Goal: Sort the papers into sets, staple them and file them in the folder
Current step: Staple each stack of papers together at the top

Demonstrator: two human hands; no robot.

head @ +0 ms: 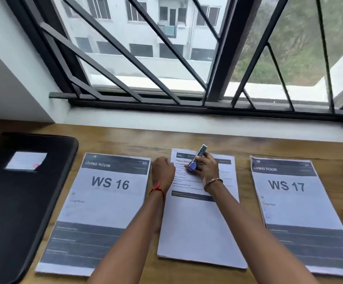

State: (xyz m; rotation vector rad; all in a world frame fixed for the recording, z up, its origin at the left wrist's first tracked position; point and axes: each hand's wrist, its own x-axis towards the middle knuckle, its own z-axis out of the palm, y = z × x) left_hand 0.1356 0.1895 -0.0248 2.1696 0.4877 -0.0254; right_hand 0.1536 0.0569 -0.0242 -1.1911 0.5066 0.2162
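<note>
Three paper sets lie side by side on the wooden desk (pixel 125 140). The "WS 16" set (pixel 103 203) is on the left, a middle set (pixel 197 228) with small text lies between, and the "WS 17" set (pixel 295 214) is on the right. My right hand (pixel 206 168) grips a blue and silver stapler (pixel 197 158), tilted up over the top of the middle set. My left hand (pixel 163 171) is curled into a fist at the middle set's top left corner; whether it pinches the paper is hidden. A black folder (pixel 16 201) lies closed at the far left.
A white label (pixel 26 160) sits on the folder's cover. Behind the desk runs a white sill (pixel 166 121) under a window with a dark metal grille (pixel 166 58). A white wall (pixel 6 78) closes the left side.
</note>
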